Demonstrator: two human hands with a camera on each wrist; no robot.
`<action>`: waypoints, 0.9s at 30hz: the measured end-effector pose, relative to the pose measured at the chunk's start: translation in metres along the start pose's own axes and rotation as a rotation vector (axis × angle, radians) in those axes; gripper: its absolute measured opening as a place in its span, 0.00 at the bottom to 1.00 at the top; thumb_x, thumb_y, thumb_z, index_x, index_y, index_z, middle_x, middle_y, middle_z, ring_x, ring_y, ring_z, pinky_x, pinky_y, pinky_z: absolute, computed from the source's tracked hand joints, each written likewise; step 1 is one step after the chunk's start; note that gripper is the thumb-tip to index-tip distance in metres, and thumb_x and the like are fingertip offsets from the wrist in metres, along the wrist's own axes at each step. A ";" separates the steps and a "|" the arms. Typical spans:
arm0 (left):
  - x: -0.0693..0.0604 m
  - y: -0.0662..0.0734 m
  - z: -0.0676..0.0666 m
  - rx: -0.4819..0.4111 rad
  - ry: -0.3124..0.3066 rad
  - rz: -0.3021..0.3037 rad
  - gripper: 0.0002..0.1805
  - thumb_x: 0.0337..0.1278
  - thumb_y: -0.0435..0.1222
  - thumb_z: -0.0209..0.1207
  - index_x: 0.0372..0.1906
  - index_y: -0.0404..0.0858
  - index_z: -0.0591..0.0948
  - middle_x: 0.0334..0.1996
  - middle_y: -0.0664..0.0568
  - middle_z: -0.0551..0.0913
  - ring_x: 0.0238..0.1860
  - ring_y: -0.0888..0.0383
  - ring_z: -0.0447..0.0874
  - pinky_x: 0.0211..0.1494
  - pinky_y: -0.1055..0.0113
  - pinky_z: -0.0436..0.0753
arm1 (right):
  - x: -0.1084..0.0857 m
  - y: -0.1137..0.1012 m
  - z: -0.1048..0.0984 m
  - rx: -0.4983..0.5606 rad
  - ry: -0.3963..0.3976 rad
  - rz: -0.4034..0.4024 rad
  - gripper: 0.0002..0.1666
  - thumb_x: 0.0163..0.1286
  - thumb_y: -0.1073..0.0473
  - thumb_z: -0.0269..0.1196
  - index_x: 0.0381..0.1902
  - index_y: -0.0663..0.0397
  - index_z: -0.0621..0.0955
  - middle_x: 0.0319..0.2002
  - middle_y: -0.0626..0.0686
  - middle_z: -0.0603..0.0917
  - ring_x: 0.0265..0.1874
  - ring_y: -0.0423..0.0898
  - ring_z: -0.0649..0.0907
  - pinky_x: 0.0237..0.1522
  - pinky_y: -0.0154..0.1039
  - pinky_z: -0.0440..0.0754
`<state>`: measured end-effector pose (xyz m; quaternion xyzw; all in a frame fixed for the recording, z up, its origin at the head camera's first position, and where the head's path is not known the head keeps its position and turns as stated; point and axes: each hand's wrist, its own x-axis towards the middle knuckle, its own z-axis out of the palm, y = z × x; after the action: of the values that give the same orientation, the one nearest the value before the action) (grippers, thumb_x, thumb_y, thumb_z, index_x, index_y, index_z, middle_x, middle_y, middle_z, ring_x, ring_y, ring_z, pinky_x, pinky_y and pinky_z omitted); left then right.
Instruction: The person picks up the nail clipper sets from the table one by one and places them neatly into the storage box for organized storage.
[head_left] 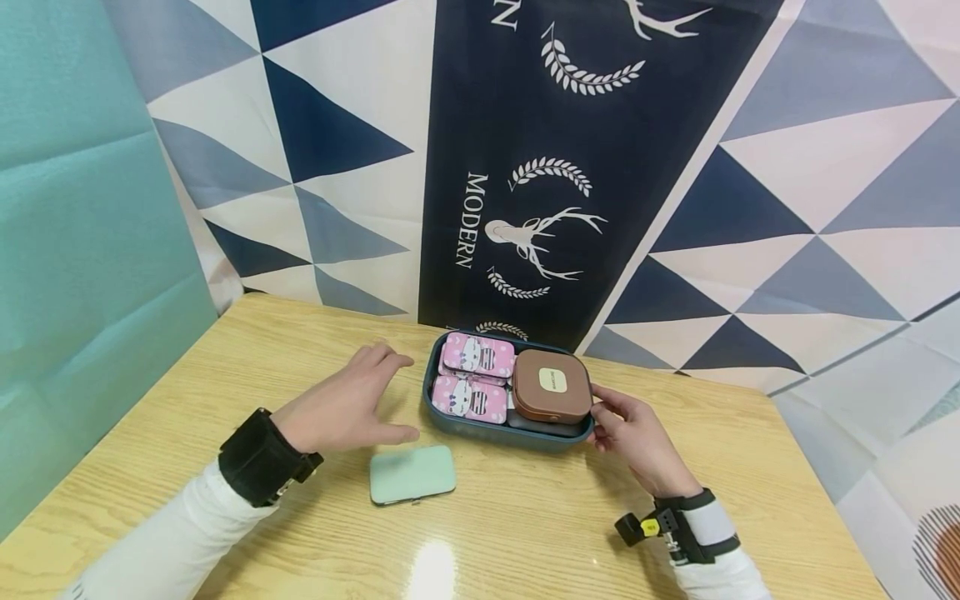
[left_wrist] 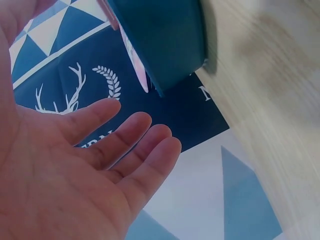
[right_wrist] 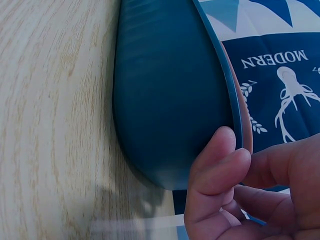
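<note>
A dark blue oblong bin point(head_left: 480, 431) stands on the table near the wall. Inside it are pink cat-printed cases point(head_left: 469, 398) at the left and a brown box point(head_left: 540, 392) with a pale label at the right. My right hand point(head_left: 636, 437) is at the bin's right end, and in the right wrist view its thumb and fingers pinch the rim. To the left of the bin, my left hand point(head_left: 347, 402) hovers with fingers spread apart, holding nothing. A mint green flat case point(head_left: 412, 473) lies on the table just in front of that hand.
The wooden table point(head_left: 525, 533) meets a patterned cloth wall point(head_left: 360, 208) right behind the bin. A teal sheet point(head_left: 82, 250) hangs along the left side. Something dark and flat point(head_left: 543, 423) lies under the brown box.
</note>
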<state>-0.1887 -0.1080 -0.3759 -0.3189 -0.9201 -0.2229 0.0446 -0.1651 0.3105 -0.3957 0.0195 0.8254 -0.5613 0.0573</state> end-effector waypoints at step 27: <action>-0.028 0.005 0.013 0.010 -0.084 0.000 0.55 0.48 0.64 0.76 0.72 0.31 0.74 0.60 0.44 0.76 0.60 0.50 0.74 0.64 0.53 0.80 | -0.001 -0.002 0.000 0.002 0.000 0.000 0.29 0.85 0.65 0.49 0.79 0.68 0.65 0.39 0.61 0.82 0.31 0.48 0.81 0.31 0.39 0.81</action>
<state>-0.1623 -0.1144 -0.3921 -0.3280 -0.9223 -0.2045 0.0074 -0.1645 0.3100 -0.3941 0.0195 0.8248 -0.5622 0.0573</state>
